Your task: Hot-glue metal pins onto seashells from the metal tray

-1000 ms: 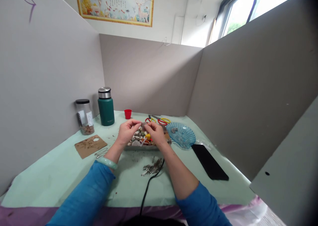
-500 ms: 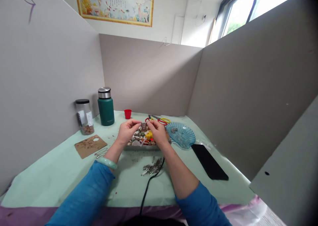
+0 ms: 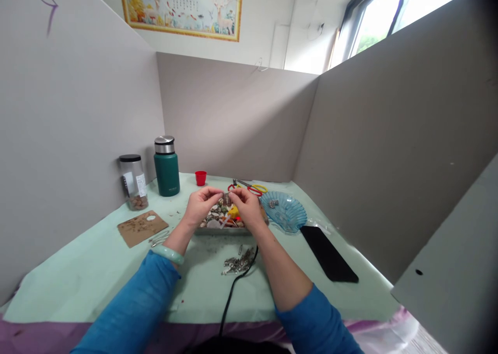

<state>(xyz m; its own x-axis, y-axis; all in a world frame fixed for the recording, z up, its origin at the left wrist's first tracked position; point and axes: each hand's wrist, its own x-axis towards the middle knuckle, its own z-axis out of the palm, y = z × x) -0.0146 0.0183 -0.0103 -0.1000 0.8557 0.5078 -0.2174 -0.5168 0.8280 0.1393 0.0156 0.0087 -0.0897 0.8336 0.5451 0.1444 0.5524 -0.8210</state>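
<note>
Both hands are raised over a metal tray (image 3: 223, 231) crowded with shells, stones and small coloured pieces. Thumb and fingertips of my left hand (image 3: 202, 204) are pinched together near the tray's far side. Facing it, my right hand (image 3: 245, 204) is pinched too, its fingertips a short way from the left ones. What the fingers hold is too small to make out. A yellow piece (image 3: 234, 211) shows among the tray's contents by my right hand. On the table in front of the tray lies a pile of small silvery metal pieces (image 3: 238, 263).
A blue scalloped dish (image 3: 290, 214) and scissors (image 3: 257, 189) lie beyond my right hand, with a black flat slab (image 3: 329, 253) nearer. Left stand a green flask (image 3: 167, 173), a lidded jar (image 3: 134, 185) and a red cup (image 3: 201, 178); a brown card (image 3: 142, 228) lies before them. A black cable (image 3: 230, 299) crosses the front.
The fingertips of both hands have shifted very slightly, still close together above the tray. The things on the table lie as before.
</note>
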